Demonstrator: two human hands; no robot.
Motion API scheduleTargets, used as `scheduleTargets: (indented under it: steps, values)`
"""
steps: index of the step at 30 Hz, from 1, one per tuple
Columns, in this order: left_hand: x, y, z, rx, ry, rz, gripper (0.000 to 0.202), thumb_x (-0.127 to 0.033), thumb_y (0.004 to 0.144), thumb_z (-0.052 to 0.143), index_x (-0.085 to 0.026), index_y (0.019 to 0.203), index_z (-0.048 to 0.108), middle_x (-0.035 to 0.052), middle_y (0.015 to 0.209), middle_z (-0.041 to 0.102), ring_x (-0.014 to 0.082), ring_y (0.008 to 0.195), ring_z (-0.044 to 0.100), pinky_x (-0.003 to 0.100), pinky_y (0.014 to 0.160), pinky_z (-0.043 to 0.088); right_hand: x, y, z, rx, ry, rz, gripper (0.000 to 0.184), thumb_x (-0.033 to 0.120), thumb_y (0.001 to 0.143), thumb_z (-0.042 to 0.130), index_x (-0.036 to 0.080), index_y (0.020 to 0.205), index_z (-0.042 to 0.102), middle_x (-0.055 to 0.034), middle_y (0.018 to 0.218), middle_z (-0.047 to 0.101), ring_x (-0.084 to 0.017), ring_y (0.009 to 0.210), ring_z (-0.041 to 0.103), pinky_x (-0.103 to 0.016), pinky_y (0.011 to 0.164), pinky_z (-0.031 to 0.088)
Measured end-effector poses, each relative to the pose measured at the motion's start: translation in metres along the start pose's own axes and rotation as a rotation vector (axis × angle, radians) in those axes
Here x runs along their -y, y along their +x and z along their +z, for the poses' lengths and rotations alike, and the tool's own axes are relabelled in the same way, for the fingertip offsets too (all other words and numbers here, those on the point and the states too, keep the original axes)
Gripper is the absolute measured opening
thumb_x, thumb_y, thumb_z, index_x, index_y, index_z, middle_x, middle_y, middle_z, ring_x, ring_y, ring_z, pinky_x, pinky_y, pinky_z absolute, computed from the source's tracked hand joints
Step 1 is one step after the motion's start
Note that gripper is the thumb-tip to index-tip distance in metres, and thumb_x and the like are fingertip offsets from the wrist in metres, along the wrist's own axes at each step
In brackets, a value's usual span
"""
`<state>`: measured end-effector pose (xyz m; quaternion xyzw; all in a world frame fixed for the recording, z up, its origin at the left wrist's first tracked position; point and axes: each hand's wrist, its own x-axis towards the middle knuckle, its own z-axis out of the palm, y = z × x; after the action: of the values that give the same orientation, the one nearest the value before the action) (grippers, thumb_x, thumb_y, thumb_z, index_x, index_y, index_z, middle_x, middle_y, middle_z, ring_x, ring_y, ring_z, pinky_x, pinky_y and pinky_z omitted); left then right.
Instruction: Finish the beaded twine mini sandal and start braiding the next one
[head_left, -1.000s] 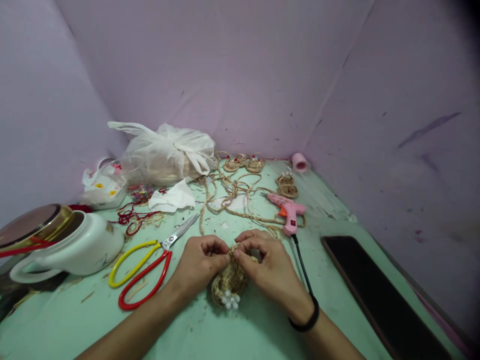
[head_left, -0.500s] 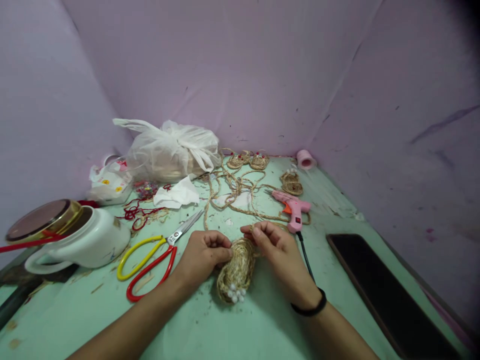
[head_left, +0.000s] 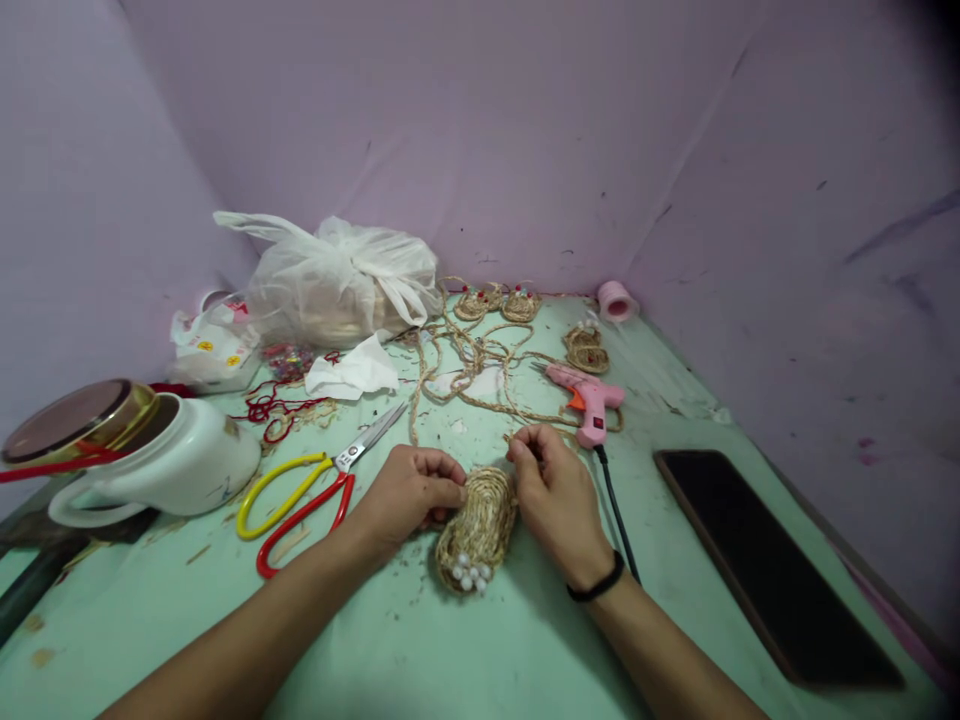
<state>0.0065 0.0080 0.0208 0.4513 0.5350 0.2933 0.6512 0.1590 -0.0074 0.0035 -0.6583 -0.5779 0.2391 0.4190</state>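
A small slipper of coiled braided straw (head_left: 484, 515) lies in front of me, with a cluster of white beads (head_left: 471, 573) at its near end. My left hand (head_left: 420, 495) pinches the slipper's left edge between thumb and fingers. Beside the slipper's right edge, my right hand (head_left: 551, 490) is closed, thumb against fingers, on what looks like a thin straw end at the fingertips. Left of my left hand are scissors (head_left: 330, 480) with one yellow and one red handle, blades partly apart. Beyond my right hand lies a pink glue gun (head_left: 589, 398) with a black cord.
Braided straw cord (head_left: 469, 375) loops across the table's back. Several small straw slippers (head_left: 517, 305) lie there, another (head_left: 586, 350) behind the glue gun. A white pot (head_left: 191, 465), plastic bag (head_left: 345, 285) and tissue (head_left: 356, 370) are left; a phone (head_left: 757, 560) and pink roll (head_left: 616, 300) are right.
My right hand has turned and its fingers have curled in more tightly near the slipper. My left hand keeps its grip on the slipper. The whole view has shifted slightly.
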Motion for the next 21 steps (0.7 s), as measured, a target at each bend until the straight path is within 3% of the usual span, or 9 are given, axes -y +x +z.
scheduleTargets:
  steps: [6, 10, 15, 17, 21]
  values:
    - [-0.001, 0.0, 0.001, -0.012, 0.015, -0.02, 0.008, -0.014, 0.048, 0.06, -0.012, 0.056, 0.058, -0.0063, 0.038, 0.046, 0.0041, 0.034, 0.035, 0.017, 0.033, 0.02, 0.0, 0.002, 0.001, 0.004, 0.362, 0.019, 0.005, 0.019, 0.076, 0.048, 0.019, 0.078, 0.053, 0.0001, 0.065, 0.059, -0.015, 0.06, 0.057, -0.025, 0.056, 0.042]
    - [0.0, 0.0, 0.0, -0.01, 0.008, -0.016, 0.008, -0.014, 0.048, 0.06, -0.012, 0.056, 0.059, -0.0065, 0.038, 0.045, 0.0041, 0.034, 0.035, 0.017, 0.033, 0.02, 0.001, 0.002, -0.006, 0.112, 0.248, -0.074, 0.022, 0.012, 0.074, 0.04, 0.017, 0.071, 0.062, -0.0013, 0.065, 0.061, -0.015, 0.058, 0.056, -0.026, 0.054, 0.042]
    - [0.0, 0.0, -0.001, -0.002, -0.012, -0.001, 0.009, -0.014, 0.048, 0.062, -0.011, 0.056, 0.059, -0.0062, 0.038, 0.046, 0.0037, 0.034, 0.036, 0.016, 0.033, 0.021, 0.01, 0.001, -0.014, 0.229, 0.066, -0.133, 0.022, 0.015, 0.068, 0.053, 0.016, 0.084, 0.067, -0.0066, 0.088, 0.068, -0.021, 0.082, 0.06, -0.034, 0.074, 0.046]
    - [0.0, 0.0, -0.002, 0.004, -0.026, 0.006, 0.01, -0.015, 0.048, 0.064, -0.011, 0.056, 0.06, -0.0058, 0.038, 0.047, 0.0036, 0.034, 0.036, 0.016, 0.033, 0.022, 0.015, 0.0, -0.014, 0.313, 0.079, -0.08, 0.026, 0.018, 0.062, 0.059, 0.015, 0.088, 0.067, -0.0074, 0.088, 0.069, -0.022, 0.081, 0.061, -0.033, 0.072, 0.046]
    - [0.0, -0.003, 0.0, 0.051, -0.044, 0.008, 0.012, -0.016, 0.05, 0.067, -0.011, 0.059, 0.061, -0.0041, 0.04, 0.05, 0.0054, 0.036, 0.042, 0.016, 0.033, 0.029, 0.02, -0.001, -0.011, 0.453, 0.329, 0.163, 0.014, 0.019, 0.059, 0.061, 0.016, 0.072, 0.064, -0.0017, 0.065, 0.065, -0.016, 0.06, 0.058, -0.025, 0.055, 0.045]
